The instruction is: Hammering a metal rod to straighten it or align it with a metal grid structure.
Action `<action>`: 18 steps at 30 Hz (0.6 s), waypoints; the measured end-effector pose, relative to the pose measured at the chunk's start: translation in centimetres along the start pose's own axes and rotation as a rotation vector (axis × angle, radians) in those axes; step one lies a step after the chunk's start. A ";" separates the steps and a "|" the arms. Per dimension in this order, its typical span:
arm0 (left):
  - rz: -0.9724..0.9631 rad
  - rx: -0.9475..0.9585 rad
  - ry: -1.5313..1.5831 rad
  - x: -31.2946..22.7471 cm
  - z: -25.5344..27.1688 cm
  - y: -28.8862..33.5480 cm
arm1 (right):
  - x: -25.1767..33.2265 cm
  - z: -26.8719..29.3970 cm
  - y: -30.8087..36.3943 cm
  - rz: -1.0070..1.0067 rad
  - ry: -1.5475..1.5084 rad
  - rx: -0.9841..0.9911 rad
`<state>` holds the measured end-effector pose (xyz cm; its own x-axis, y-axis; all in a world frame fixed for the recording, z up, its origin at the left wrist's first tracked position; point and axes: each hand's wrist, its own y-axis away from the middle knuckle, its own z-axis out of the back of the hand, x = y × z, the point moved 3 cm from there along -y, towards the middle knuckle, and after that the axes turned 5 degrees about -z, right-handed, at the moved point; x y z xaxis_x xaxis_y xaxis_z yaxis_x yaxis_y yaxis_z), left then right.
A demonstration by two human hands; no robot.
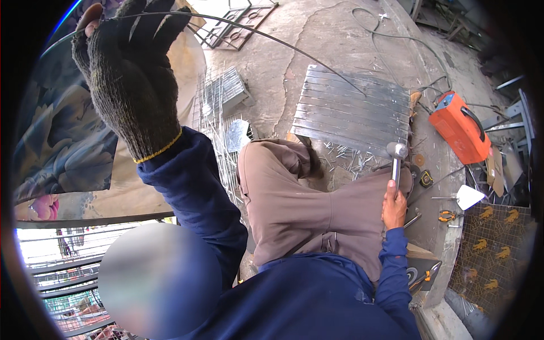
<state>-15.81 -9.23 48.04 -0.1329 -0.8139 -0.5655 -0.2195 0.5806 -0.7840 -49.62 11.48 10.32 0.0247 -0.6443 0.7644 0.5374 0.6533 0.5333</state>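
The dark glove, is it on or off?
On: the dark glove covers the left hand, its yellow-edged cuff meeting the blue sleeve. Bare skin shows at a fingertip.

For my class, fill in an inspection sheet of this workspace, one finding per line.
Surface: concrete floor, marked by a wavy line
Job's things: thin rod, far end over a slatted metal panel, contact unclear; hammer
Clutter: metal scraps beside the panel; tape measure and pliers at right
Grips: gloved left hand on the rod; bare right hand on the hammer
Cables: cable loops near an orange machine
Surroundings: patterned cloth at left
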 end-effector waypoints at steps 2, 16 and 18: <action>-0.012 0.053 0.009 1.2 0.6 -0.9 | -0.4 0.0 -0.3 0.021 0.009 -0.003; 0.325 0.081 0.163 9.2 -4.3 4.9 | -2.1 0.1 -1.1 0.084 0.130 -0.032; 0.119 0.086 0.182 8.6 -4.2 4.3 | -2.3 0.2 -1.2 0.111 0.121 -0.039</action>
<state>-21.99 -13.83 40.89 -0.3267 -0.7253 -0.6060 -0.1097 0.6660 -0.7379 -50.51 12.22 7.98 0.1859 -0.6141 0.7670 0.5582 0.7084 0.4319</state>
